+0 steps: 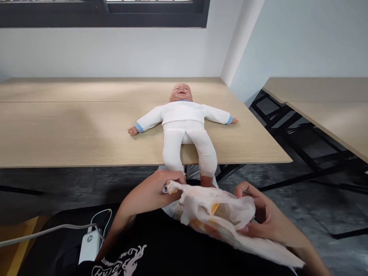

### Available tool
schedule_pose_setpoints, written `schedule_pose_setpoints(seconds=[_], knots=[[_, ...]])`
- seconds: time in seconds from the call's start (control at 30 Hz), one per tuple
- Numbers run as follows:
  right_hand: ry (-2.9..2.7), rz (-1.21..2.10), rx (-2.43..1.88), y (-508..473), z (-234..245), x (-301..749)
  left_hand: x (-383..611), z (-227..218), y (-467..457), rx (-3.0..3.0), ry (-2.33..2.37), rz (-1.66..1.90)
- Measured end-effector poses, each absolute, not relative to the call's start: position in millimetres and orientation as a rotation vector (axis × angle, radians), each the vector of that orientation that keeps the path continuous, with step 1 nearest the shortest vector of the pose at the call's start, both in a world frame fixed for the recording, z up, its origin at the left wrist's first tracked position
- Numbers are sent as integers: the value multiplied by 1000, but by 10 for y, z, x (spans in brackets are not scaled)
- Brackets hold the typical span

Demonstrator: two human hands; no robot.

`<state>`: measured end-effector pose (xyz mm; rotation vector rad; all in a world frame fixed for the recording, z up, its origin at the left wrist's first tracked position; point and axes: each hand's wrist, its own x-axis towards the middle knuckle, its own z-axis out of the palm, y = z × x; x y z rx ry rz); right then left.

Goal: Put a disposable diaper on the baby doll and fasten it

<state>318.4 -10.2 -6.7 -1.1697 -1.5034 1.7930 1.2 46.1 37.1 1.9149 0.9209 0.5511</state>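
Observation:
A baby doll (184, 122) in white clothes lies on its back on the wooden table (71, 134), arms spread, its legs hanging over the near edge. Below the edge I hold a crumpled white diaper (218, 214) with yellow patches in both hands. My left hand (152, 191) pinches its left end close to the doll's foot. My right hand (261, 214) curls around its right side, fingers underneath.
A second wooden table (324, 107) with a black frame stands to the right across a gap of grey floor. A white device (89, 245) with cables rests on my lap at the lower left. White walls and a dark window frame stand behind.

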Motion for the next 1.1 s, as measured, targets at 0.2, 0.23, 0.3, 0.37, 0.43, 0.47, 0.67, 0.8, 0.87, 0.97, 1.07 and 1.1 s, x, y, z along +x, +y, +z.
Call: schedule_pose_setpoints(seconds=[0.2,0.23,0.3,0.37,0.43,0.47,0.67,0.8,0.87,0.97,1.07,1.1], knots=[[-1718,1614,-1239,-182,132,3012,41,517,353,2362,923,456],[-1750,1560,-1222,-182,153,2979,103,531,326,2425,866,489],[-1749,1535,-1208,-178,167,2926,226,542,284,2482,746,565],[-1670,1674,-1189,-176,154,2896,318,519,267,2432,715,689],[-1579,1847,-1166,-172,136,2889,365,467,280,2307,769,818],[-1549,1896,-1147,-166,130,2894,374,434,295,2235,795,858],[-1465,1640,-1200,-76,196,2927,299,313,396,2038,938,973],[-1391,1484,-1343,-20,242,2854,243,319,397,2000,1009,906],[-1352,1423,-1373,-4,231,2800,237,300,396,1996,1014,906],[-1276,1397,-1393,10,185,2742,245,237,406,2019,986,943],[-1196,1521,-1399,26,135,2753,248,190,421,2042,997,969],[-1197,1564,-1398,35,124,2774,243,186,424,2039,1006,980]])
